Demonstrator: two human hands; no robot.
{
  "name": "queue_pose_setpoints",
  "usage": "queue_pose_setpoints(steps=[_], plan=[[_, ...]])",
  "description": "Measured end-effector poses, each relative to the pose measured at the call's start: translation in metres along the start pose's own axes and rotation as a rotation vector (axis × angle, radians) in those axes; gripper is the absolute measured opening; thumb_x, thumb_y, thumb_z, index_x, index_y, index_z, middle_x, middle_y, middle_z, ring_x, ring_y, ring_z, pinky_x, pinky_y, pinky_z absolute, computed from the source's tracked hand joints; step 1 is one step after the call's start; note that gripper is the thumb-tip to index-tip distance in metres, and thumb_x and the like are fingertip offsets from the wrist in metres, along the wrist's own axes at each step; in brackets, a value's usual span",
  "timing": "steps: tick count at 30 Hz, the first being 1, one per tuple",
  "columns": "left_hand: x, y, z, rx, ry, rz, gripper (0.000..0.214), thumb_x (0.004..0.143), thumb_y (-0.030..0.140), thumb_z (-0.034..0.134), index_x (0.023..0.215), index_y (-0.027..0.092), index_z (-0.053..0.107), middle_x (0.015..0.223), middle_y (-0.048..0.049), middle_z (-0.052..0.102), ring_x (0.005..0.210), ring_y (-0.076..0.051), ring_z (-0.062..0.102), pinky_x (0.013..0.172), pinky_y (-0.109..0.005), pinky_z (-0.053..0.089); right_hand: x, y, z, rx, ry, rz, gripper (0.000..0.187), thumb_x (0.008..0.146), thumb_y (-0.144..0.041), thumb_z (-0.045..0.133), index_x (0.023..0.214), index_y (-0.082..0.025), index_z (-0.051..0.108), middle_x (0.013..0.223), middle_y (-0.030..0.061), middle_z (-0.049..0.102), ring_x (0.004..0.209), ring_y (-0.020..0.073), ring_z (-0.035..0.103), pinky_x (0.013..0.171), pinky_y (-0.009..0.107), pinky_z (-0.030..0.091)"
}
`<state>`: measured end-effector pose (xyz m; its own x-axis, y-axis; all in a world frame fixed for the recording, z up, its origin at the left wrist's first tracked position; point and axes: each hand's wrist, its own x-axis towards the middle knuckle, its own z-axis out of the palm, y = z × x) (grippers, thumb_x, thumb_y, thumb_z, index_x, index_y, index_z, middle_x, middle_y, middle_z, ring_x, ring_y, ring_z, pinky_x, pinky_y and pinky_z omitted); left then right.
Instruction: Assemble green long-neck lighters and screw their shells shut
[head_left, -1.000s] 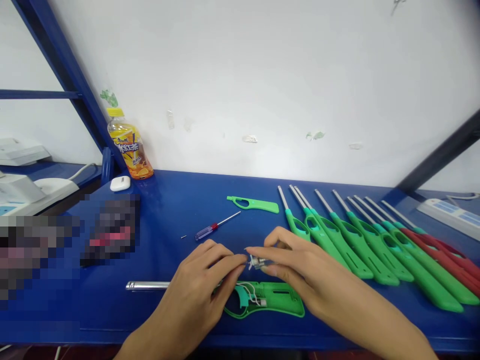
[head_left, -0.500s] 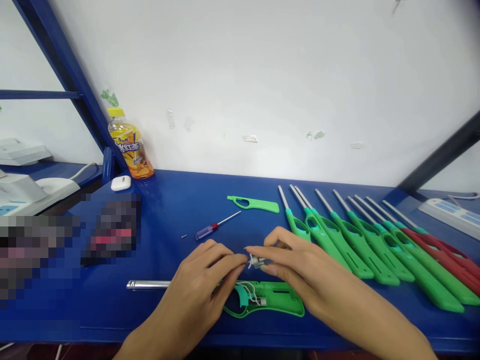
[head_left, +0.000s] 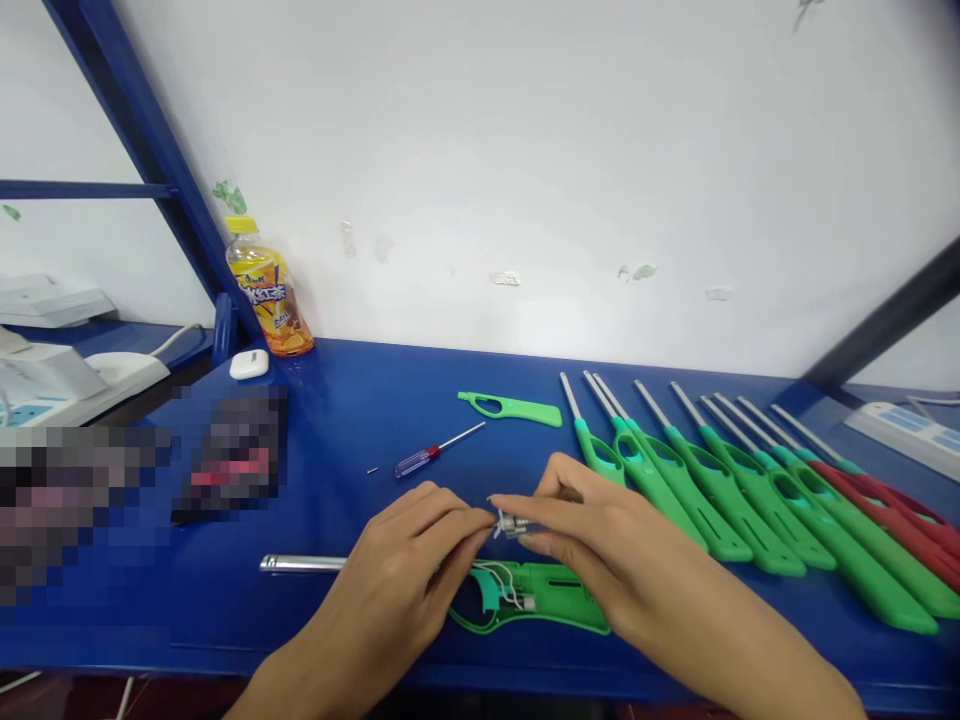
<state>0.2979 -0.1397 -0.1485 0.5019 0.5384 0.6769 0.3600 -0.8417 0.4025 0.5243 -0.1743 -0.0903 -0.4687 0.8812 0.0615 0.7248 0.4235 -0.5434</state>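
Note:
Between the thumb and fingers of my right hand [head_left: 600,530] is a small clear-and-metal part [head_left: 514,525], which looks like a gas valve. My left hand [head_left: 424,550] pinches at its left end, where a small whitish piece shows; the fingertips hide what exactly they grip. Below my hands lies an opened green lighter half-shell [head_left: 559,590] with white wires and a teal trigger [head_left: 489,588] inside. Its silver tube [head_left: 304,564] sticks out to the left, partly behind my left hand. The loose green cover [head_left: 517,409] rests farther back.
A screwdriver [head_left: 427,456] and a small screw [head_left: 372,470] lie on the blue table [head_left: 375,390]. Several long green lighters [head_left: 682,480] and red ones [head_left: 892,510] are lined up on the right. A tea bottle [head_left: 274,290] and a white case [head_left: 249,364] stand back left.
The view has shifted slightly, so everything appears a little farther right. Both hands keep the same pinch around the small part.

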Motion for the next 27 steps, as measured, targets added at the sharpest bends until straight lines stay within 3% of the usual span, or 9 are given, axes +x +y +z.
queue_pose_setpoints(steps=[12,16,20,27], plan=[[0.0018,-0.0019,-0.0009,0.009,-0.015,0.012,0.02,0.109,0.01,0.053,0.11,0.021,0.069,0.092,0.0001,0.072,0.077,-0.015,0.065,0.074,-0.029,0.053,0.0013,0.0024,0.0028,-0.029,0.013,-0.016,0.031,0.111,-0.016,0.043,0.12,-0.029,0.07,0.1,0.0013,0.058,0.084,0.0163,0.06,0.072,0.032,0.045],[0.0009,-0.0018,0.0016,0.021,0.05,0.006,0.017,0.107,0.012,0.06,0.12,0.019,0.069,0.093,-0.0001,0.074,0.08,-0.015,0.065,0.076,-0.028,0.053,-0.0017,0.0064,-0.0027,-0.014,0.018,0.006,0.029,0.113,-0.022,0.045,0.12,-0.031,0.071,0.104,0.0015,0.061,0.089,0.0171,0.063,0.077,0.032,0.048],[0.0003,-0.0003,0.0006,-0.038,0.032,-0.036,0.017,0.104,0.006,0.063,0.111,0.02,0.069,0.094,0.0016,0.074,0.084,-0.014,0.065,0.078,-0.026,0.052,-0.0035,0.0083,-0.0047,-0.002,0.027,0.011,0.031,0.112,-0.021,0.047,0.128,-0.035,0.07,0.106,0.0006,0.06,0.089,0.016,0.065,0.079,0.032,0.048],[-0.0012,-0.0011,-0.0018,-0.051,0.017,-0.036,0.017,0.104,0.004,0.061,0.109,0.02,0.066,0.096,0.0012,0.072,0.086,-0.014,0.064,0.081,-0.027,0.051,0.0018,0.0045,-0.0012,-0.019,0.054,0.018,0.027,0.111,-0.02,0.051,0.115,-0.036,0.072,0.103,-0.0018,0.06,0.085,0.0149,0.063,0.075,0.032,0.043]])
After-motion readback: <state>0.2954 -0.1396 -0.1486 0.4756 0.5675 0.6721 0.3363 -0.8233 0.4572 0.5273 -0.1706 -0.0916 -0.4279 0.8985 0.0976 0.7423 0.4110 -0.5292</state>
